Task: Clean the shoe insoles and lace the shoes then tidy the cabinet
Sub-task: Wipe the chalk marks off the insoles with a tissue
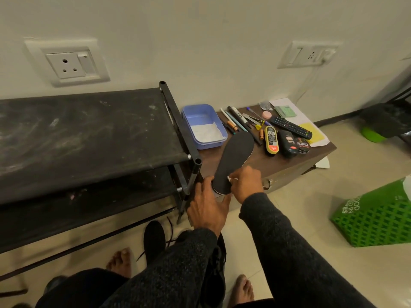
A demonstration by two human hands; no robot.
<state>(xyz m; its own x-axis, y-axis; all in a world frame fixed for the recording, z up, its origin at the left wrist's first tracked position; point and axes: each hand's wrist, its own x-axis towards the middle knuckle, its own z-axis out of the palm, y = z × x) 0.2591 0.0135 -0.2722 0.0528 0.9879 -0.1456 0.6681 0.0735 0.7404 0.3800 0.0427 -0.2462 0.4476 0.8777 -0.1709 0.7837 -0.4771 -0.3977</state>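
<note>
Head view: near the counter's [287,167] front-left corner the left hand [205,203] steadies the insole's [235,161] heel with straight fingers while the right hand [245,185] pinches a white wipe [229,178] against it; light, floppy, best pinned at the heel.

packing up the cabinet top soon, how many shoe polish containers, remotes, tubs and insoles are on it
shoe polish containers: 3 (yellow-edged bottle, black bottle, round Cherry tin)
TV remote: 1
blue plastic tub: 1
black insole: 1, steadied by the left hand while the right hand pinches a white wipe on it
total: 6
</note>
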